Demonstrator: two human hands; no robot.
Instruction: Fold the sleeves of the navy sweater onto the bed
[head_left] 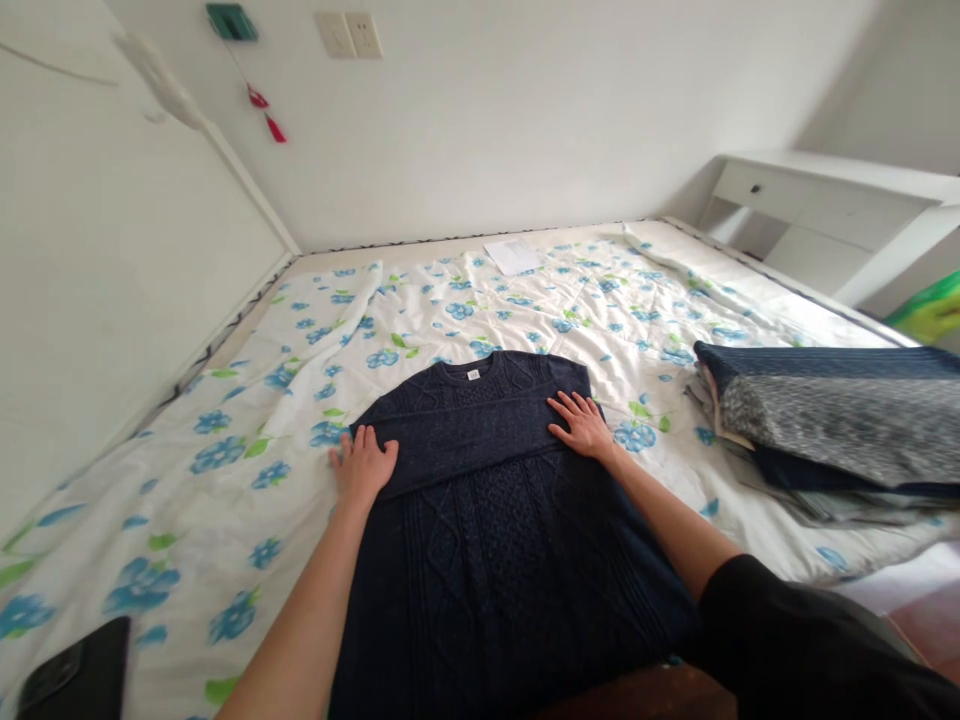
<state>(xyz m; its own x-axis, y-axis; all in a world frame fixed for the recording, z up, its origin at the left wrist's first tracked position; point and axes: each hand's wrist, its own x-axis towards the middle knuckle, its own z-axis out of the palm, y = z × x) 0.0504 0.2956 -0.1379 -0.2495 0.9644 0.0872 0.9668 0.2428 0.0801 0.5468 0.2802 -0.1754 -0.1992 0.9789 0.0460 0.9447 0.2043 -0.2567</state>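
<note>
A dark navy cable-knit sweater (480, 500) lies flat on the bed, collar pointing away from me, with a sleeve folded across its chest. My left hand (363, 462) rests palm down on the sweater's left edge, fingers spread on the folded sleeve's end. On the right side of the chest lies my right hand (581, 423), flat on the knit, fingers apart. Neither hand grips anything.
The bed wears a white quilt with blue flowers (225, 450). A stack of folded dark and grey clothes (825, 420) lies at the right. A black phone (71, 675) sits at the lower left. A paper (512, 256) lies near the far wall. A white desk (825, 215) stands at the right.
</note>
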